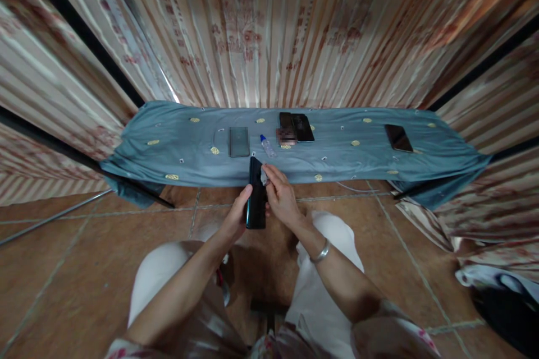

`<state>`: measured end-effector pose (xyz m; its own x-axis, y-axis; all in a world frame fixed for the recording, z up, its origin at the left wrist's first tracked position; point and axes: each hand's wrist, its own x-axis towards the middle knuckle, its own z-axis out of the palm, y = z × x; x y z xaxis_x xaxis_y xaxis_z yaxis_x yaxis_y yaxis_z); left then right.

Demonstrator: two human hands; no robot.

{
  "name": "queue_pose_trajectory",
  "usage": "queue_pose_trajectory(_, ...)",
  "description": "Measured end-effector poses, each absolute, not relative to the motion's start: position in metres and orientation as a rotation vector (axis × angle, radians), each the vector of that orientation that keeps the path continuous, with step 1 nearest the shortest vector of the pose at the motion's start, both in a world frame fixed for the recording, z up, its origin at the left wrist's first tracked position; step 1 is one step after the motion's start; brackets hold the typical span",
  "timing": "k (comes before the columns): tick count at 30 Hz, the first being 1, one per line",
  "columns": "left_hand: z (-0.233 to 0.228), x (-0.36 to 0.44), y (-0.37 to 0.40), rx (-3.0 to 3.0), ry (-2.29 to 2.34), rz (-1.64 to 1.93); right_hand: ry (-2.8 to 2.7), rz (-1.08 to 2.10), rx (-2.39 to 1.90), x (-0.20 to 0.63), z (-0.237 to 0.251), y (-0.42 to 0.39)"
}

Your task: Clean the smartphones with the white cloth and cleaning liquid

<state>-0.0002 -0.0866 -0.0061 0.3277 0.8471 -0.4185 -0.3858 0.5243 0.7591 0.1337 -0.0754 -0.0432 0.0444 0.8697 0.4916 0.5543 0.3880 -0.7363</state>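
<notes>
A dark smartphone (256, 207) is held upright over my knees, its long side toward me. My left hand (238, 210) grips it around its lower half, thumb on the near edge and fingertips showing at the far side. In my right hand (281, 193) a small white wad of cloth or tissue (264, 175) is pinched against the upper part of the phone. Just beyond the phone, a small clear bottle with a blue cap (268, 147) lies on the blue cloth.
The blue patterned cloth (189, 162) covers a narrow bench. On it are a greyish flat case (239, 142), a dark wallet-like item (303, 127), and another phone (398, 138) at right. Black poles (84, 28) and striped curtains (269, 28) enclose the spot.
</notes>
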Motion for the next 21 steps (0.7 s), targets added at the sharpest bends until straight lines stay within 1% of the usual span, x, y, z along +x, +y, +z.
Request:
queue_pose_trajectory(6,0.001,-0.002,-0.078,0.552,0.899,0.907,-1.663,0.439,-1.261,0.131,-0.042,-0.077)
queue_pose_trajectory(13,-0.004,-0.001,-0.073,0.516,0.888,0.963,-1.712,0.341,-1.246,0.128,-0.039,-0.083)
queue_pose_trajectory(16,-0.007,-0.003,-0.071,0.525,0.859,1.012,-1.746,0.313,-1.191,0.124,-0.038,-0.087)
queue_pose_trajectory(21,-0.014,-0.003,-0.068,0.518,0.858,0.996,-1.763,0.294,-1.108,0.121,-0.032,-0.091)
